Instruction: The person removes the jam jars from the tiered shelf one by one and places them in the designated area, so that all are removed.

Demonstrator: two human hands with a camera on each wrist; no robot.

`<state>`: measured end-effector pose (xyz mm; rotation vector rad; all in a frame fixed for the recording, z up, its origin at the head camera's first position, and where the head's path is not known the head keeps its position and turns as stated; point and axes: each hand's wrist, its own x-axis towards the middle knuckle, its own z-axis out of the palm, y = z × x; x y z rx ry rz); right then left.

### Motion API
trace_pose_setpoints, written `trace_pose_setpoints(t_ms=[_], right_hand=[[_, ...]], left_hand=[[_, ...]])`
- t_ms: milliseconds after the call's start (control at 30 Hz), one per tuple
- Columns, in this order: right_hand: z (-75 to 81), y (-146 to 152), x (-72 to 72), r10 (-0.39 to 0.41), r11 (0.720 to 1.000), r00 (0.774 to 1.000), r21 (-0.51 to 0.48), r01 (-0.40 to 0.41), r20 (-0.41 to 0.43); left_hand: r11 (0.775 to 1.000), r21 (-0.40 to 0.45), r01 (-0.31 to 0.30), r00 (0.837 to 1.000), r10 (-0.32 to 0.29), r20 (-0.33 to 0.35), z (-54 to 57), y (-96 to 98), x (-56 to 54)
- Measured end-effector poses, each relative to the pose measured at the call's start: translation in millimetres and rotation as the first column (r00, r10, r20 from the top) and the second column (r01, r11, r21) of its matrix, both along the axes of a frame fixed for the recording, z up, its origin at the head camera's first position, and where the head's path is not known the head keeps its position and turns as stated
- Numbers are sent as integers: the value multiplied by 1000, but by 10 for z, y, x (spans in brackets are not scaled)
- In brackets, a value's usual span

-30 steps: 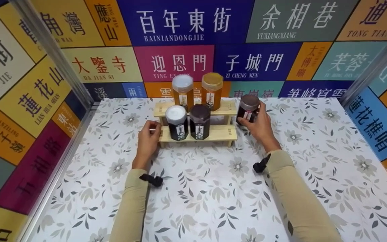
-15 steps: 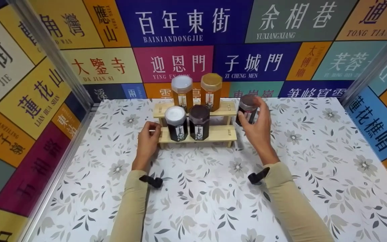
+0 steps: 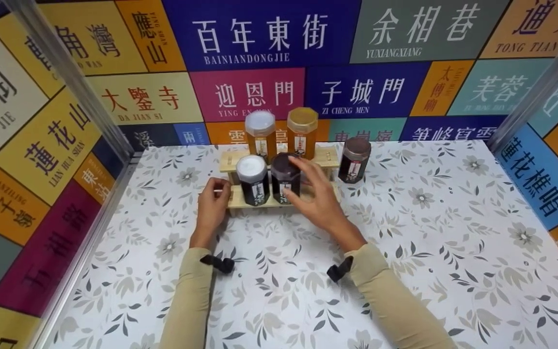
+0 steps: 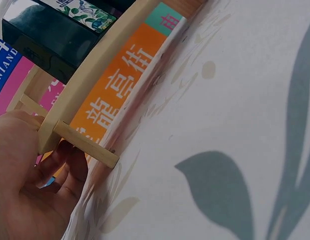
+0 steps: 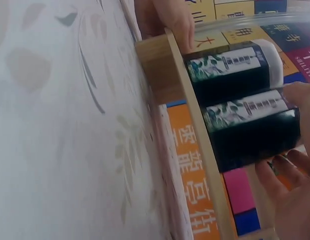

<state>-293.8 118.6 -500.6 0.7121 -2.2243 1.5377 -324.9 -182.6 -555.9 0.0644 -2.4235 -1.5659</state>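
A two-step wooden rack stands on the table. At its left end, my left hand pinches the lower step, with the thumb side above and curled fingers below in the left wrist view. My right hand is around a dark jar with a dark lid on the lower step. Its thumb is at the front and its fingers at the lid and right side. Left of it sits a dark jar with a white lid. Off the rack, to the right, another dark jar stands upright on the table.
Two amber jars stand on the upper step, one with a white lid and one with a yellow lid. Printed sign panels rise behind and beside the table. A floral cloth covers the table.
My right hand has let go of the jar right of the rack and moved left to the dark-lidded jar on the lower step. The left hand stays at the rack's end.
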Motion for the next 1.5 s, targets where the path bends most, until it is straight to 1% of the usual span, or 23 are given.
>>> trace_pose_setpoints(t_ms=[100, 300, 433, 567, 700, 933, 1033, 1167, 1267, 1400, 1500], right_hand=[[-33, -62, 0, -11, 999, 1000, 43, 11, 3], [-74, -108, 0, -101, 989, 994, 106, 104, -32], [-94, -111, 22, -126, 983, 990, 129, 133, -62], [-101, -102, 52, -133, 983, 988, 118, 142, -77], [-95, -81, 89, -148, 983, 987, 98, 154, -61], [-82, -4, 160, -141, 986, 990, 81, 143, -31], [-88, 76, 194, -140, 986, 990, 86, 142, -32], [-87, 207, 219, -119, 989, 993, 81, 121, -23], [-83, 305, 225, -109, 993, 994, 50, 109, 14], [-89, 438, 224, -141, 990, 987, 35, 138, 72], [-78, 544, 207, -186, 982, 979, 50, 182, 89]], left_hand=[[1000, 1, -3, 1000, 3, -4, -1, 9, 2], [1000, 5, 5, 1000, -5, -12, 6, 11, 8], [1000, 1, -3, 1000, 3, -10, 2, 7, 11], [1000, -4, -12, 1000, 12, -7, 0, 5, 10], [1000, 6, -13, 1000, 13, 3, 3, 6, 10], [1000, 10, -11, 1000, 11, 10, -4, 7, 10], [1000, 20, -1, 1000, 1, 5, -5, 10, 8], [999, 38, 7, 1000, -7, -2, -9, 13, 3], [999, 45, 5, 1000, -5, -4, -10, 14, 1], [999, 36, -2, 1000, 3, -5, -12, 13, 4], [1000, 21, -9, 1000, 9, -5, -12, 7, 12]])
